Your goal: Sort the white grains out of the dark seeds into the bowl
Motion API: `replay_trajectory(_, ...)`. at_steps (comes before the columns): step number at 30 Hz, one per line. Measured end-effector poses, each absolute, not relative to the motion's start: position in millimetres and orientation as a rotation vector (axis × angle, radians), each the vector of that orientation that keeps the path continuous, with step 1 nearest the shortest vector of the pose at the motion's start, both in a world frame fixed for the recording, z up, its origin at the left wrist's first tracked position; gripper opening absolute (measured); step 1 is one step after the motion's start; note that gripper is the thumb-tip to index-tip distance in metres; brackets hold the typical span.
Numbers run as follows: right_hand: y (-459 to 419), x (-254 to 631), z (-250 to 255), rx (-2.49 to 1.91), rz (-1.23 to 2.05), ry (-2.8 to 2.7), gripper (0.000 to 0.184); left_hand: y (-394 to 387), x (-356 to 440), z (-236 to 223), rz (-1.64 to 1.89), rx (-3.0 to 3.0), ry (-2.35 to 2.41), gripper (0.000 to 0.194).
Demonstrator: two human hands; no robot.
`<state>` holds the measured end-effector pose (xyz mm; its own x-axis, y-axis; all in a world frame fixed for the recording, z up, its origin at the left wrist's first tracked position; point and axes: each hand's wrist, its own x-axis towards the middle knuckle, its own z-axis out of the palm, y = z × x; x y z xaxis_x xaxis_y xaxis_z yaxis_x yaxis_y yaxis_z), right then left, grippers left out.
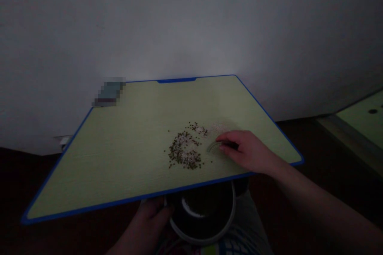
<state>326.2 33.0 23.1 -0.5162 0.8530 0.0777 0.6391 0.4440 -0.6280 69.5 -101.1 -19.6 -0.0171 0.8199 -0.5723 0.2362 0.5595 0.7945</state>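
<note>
My right hand (245, 149) is over the table, its thumb and fingers pinching a thin, curved, greyish see-through strip (213, 146); its exact kind is unclear. Just left of the strip lies a loose heap of small dark green beans (176, 153) mixed with whitish grains. A thin spread of pale grains (220, 127) is beyond my fingertips. Below the near edge, my left hand (151, 215) grips the rim of a dark bowl (206, 242) with a light edge, resting at my lap. The bowl's contents are too dark to make out.
The pale yellow table (128, 147) has a blue border and stands against a grey wall (179, 24). A blurred-out flat object (109, 92) lies on its far left corner. Another pale surface (363, 117) is at the far right. A wall socket (64, 142) shows behind the left edge.
</note>
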Motion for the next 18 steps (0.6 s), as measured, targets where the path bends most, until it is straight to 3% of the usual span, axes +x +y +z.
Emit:
replay_trajectory(8,23.9,320.4,25.2,-1.203,0.838,-2.409,0.020,-96.0,63.8,-13.0,0.540,1.012,1.474,0.030)
replay_trajectory(14,35.7,311.2,20.5,-1.261,0.648,-2.378,0.025,-95.5,63.9,-13.1,0.528,1.042,1.480,0.030)
replay_trajectory(18,35.7,310.7,23.2,-1.179,0.743,-2.454,0.023,-96.9,62.2,-18.3,0.524,1.016,1.467,0.032)
